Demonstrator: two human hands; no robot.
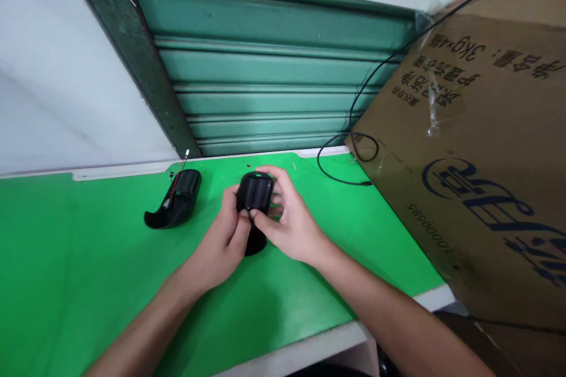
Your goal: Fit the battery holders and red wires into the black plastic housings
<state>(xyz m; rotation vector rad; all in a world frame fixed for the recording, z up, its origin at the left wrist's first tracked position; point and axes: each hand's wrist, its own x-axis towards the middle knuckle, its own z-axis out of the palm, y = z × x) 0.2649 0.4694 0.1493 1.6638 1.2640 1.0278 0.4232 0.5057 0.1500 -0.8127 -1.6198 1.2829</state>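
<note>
Between my hands is a black plastic housing [257, 188] with rounded ends and ribbed channels on its inner face. My left hand [227, 235] grips its left side, thumb pressed on the lower middle. From the right, my right hand [287, 218] wraps its fingers behind the part, its thumb beside the left one. Whatever lies under the thumb tips is too small to make out. Left of my hands, a similar black shell [179, 203] rests on the green tabletop [110, 283], with thin red and dark wires [177, 179] rising to a small white connector [187, 153].
A large cardboard box [477, 147] stands along the right side. A black cable [336, 179] loops down beside it onto the table, its plug end near the box. Behind the table is a green roller shutter [283, 70]. Small dark bits [248, 165] lie near the back edge.
</note>
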